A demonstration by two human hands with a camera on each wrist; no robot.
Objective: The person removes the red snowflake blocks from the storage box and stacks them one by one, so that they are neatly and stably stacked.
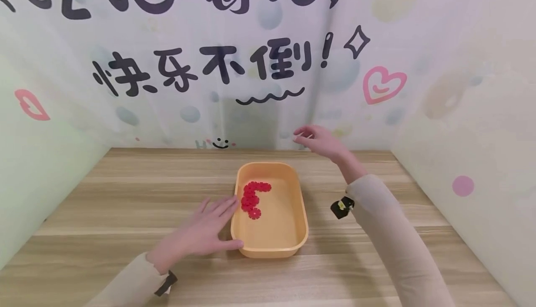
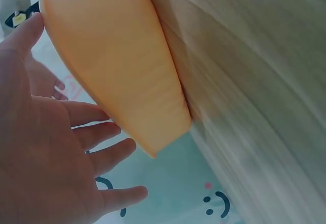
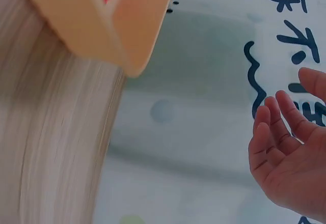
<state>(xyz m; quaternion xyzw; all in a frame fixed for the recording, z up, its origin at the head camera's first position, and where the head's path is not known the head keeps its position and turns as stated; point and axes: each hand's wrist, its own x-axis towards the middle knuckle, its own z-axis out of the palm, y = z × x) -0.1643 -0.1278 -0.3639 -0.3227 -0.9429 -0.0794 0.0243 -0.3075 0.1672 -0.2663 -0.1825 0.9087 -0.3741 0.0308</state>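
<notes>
An orange-yellow plastic tub (image 1: 272, 250) with rounded corners stands on the wooden table. Against its left inner side lie several red flower-shaped discs (image 1: 250, 200). My left hand (image 1: 205, 230) is at the tub's left rim, its fingers spread and the thumb at the near left corner. In the left wrist view the fingertips (image 2: 114, 127) lie along the rim, outside the wall. Raised behind and to the right of the tub, my right hand (image 1: 320, 140) holds nothing, and its fingers are loosely bent.
Behind the table (image 1: 125, 186) hangs a white curtain (image 1: 209, 116) with black lettering, hearts and bubbles. Pale walls, such as the right one (image 1: 473, 135), close in both sides. Each sleeve has a small black device (image 1: 341, 207) at the wrist.
</notes>
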